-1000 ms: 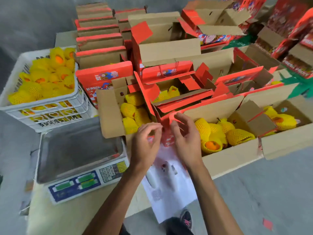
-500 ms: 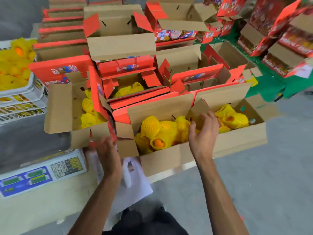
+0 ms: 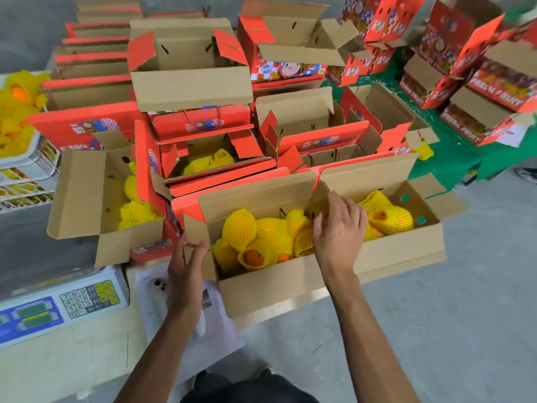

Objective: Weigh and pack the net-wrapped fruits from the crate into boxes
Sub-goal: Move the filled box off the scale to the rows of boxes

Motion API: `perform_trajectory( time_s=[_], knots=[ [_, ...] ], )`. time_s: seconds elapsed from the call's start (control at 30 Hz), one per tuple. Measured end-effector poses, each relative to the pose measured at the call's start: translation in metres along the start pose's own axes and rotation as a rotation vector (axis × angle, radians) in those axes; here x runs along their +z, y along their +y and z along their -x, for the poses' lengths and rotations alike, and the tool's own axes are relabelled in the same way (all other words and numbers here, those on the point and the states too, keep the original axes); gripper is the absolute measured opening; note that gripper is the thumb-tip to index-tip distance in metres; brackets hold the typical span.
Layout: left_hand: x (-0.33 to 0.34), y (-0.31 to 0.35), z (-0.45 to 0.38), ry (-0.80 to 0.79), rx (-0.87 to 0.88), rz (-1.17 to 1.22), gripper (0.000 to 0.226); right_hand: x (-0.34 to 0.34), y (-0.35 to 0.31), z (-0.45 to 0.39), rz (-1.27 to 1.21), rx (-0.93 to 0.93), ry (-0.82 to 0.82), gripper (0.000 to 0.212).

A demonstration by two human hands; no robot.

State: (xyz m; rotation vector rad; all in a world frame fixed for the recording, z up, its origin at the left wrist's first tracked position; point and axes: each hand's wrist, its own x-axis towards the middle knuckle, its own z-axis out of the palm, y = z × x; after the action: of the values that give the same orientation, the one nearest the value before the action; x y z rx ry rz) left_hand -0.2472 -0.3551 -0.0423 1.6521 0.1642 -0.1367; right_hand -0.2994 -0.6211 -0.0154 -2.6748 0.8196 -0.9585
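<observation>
Net-wrapped fruits (image 3: 261, 239) are seen packed in the open box (image 3: 279, 286) at the table edge. Left hand (image 3: 186, 266) is held loosely spread at the end flap; right hand (image 3: 340, 228) likewise over the fruit. Foam netting is judged soft and grippy, fruit bruisable; each is best cupped round the middle.

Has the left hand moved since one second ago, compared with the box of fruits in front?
Yes. The left hand went from above the box's middle to its left end flap, near the scale. The box itself seems unmoved.
</observation>
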Motion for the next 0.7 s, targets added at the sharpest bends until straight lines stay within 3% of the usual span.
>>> perform_trajectory(
  time_s=[0.1,0.27,0.37,0.43,0.53,0.7],
  knots=[
    [0.001,0.0,0.001,-0.077,-0.011,0.027,0.06,0.004,0.001,0.001,-0.02,-0.074,-0.034,0.041],
    [0.007,0.009,0.013,-0.143,-0.089,0.219,0.049,0.0,0.011,0.012,0.082,0.0,-0.079,0.044],
    [0.009,0.013,0.011,-0.239,-0.207,0.508,0.068,-0.004,0.02,0.013,0.071,0.014,-0.084,0.043],
    [0.009,0.011,0.007,-0.256,-0.238,0.595,0.069,-0.004,0.023,0.014,0.069,-0.044,-0.069,0.043],
    [0.01,0.006,0.001,-0.169,-0.275,0.576,0.054,-0.003,0.025,0.018,0.039,-0.121,-0.072,0.042],
    [-0.002,-0.001,-0.014,-0.268,-0.447,0.543,0.038,0.003,0.029,0.03,-0.157,-0.261,-0.107,0.046]
  ],
)
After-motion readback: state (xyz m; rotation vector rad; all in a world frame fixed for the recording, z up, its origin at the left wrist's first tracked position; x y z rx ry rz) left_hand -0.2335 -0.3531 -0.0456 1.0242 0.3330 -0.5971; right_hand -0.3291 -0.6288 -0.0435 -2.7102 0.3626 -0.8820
